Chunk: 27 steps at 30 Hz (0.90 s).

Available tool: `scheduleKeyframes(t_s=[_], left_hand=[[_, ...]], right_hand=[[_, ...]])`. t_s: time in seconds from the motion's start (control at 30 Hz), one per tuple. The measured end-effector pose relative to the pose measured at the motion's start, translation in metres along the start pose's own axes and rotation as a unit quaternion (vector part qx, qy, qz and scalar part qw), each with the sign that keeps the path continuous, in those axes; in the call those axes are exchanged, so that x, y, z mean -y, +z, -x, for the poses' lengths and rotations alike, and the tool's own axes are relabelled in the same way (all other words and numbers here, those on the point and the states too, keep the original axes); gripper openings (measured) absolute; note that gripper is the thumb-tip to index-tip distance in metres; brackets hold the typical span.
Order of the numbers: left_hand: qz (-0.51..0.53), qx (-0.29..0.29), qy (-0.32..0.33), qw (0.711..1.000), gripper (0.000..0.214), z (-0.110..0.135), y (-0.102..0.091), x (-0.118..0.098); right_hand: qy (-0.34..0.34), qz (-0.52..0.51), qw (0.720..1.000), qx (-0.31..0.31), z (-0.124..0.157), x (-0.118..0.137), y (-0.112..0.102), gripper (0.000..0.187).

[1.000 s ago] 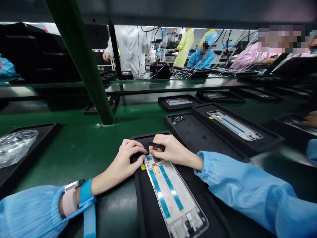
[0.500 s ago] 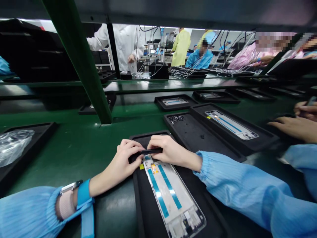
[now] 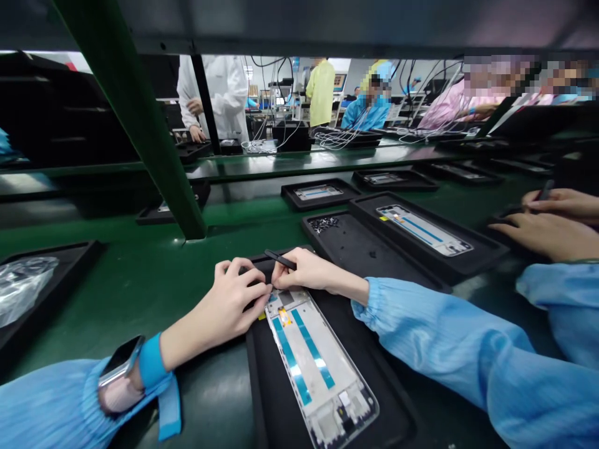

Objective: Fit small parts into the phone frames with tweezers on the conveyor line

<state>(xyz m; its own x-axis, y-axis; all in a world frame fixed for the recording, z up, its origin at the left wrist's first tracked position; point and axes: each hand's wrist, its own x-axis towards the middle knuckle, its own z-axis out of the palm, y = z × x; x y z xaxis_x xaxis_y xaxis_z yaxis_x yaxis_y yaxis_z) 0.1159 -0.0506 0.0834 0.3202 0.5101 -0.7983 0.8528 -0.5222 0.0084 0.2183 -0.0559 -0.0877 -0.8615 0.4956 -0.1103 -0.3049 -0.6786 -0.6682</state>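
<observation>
A silvery phone mid-frame (image 3: 318, 355) with two blue strips and an orange label lies in a black foam tray (image 3: 262, 386). At its far end, my right hand (image 3: 304, 269) is closed around a slim black stick-like tool (image 3: 279, 258), whose free end points up and left. The fingertips of that hand reach down to the frame's top edge. My left hand (image 3: 238, 296) meets them there, fingers bent and thumb and forefinger drawn together at the corner. Whatever is between those tips is too small to make out. A yellow tab (image 3: 262, 316) shows beside the left thumb.
A shallow black tray (image 3: 346, 249) with small dark parts sits behind, beside another tray holding a phone frame (image 3: 423, 231). A co-worker's hands (image 3: 552, 224) are at the right. Left are a green post (image 3: 154, 143) and a tray with a plastic bag (image 3: 25, 287).
The black tool, earlier level between both hands, now tilts up from my right hand alone. My left fingers have left it and moved to the frame's corner. The view shifted slightly.
</observation>
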Motion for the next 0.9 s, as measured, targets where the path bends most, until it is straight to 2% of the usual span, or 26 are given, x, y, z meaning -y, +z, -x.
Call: scheduleKeyframes(t_s=[0.17, 0.23, 0.3, 0.37, 0.43, 0.5, 0.53, 0.63, 0.77, 0.9], left_hand=[[-0.074, 0.039, 0.04, 0.996, 0.022, -0.008, -0.012, -0.007], [-0.065, 0.049, 0.04, 0.996, 0.022, -0.008, -0.011, -0.006], [-0.024, 0.044, 0.035, 0.998, 0.022, -0.006, -0.007, -0.001], [0.036, 0.027, 0.031, 0.998, 0.021, -0.003, -0.002, 0.006], [0.087, 0.008, 0.034, 0.996, 0.02, 0.0, 0.001, 0.012], [0.114, -0.008, 0.038, 0.993, 0.018, 0.001, 0.003, 0.015], [0.122, -0.013, 0.039, 0.992, 0.017, 0.001, 0.002, 0.015], [0.138, -0.019, 0.037, 0.99, 0.017, 0.0, 0.0, 0.013], [0.16, -0.025, 0.021, 0.987, 0.018, 0.0, -0.001, 0.011], [0.172, -0.032, 0.011, 0.985, 0.019, -0.001, 0.0, 0.01]], right_hand=[[0.013, 0.028, 0.999, -0.02, -0.002, 0.007, 0.002, 0.004], [0.004, 0.047, 0.999, -0.012, -0.001, 0.008, 0.0, 0.005], [-0.032, 0.033, 0.999, -0.011, 0.0, 0.006, -0.001, 0.003], [-0.089, -0.013, 0.994, -0.059, 0.002, 0.003, -0.002, 0.01], [-0.124, -0.075, 0.979, -0.145, 0.004, 0.0, -0.003, 0.027], [-0.119, -0.127, 0.962, -0.211, 0.005, -0.001, -0.002, 0.044], [-0.107, -0.145, 0.958, -0.222, 0.006, -0.001, -0.001, 0.051], [-0.076, -0.164, 0.966, -0.187, 0.008, 0.001, 0.001, 0.055], [-0.119, -0.144, 0.977, -0.103, 0.009, 0.003, 0.004, 0.032], [-0.157, -0.095, 0.978, -0.103, 0.009, 0.005, 0.006, 0.021]])
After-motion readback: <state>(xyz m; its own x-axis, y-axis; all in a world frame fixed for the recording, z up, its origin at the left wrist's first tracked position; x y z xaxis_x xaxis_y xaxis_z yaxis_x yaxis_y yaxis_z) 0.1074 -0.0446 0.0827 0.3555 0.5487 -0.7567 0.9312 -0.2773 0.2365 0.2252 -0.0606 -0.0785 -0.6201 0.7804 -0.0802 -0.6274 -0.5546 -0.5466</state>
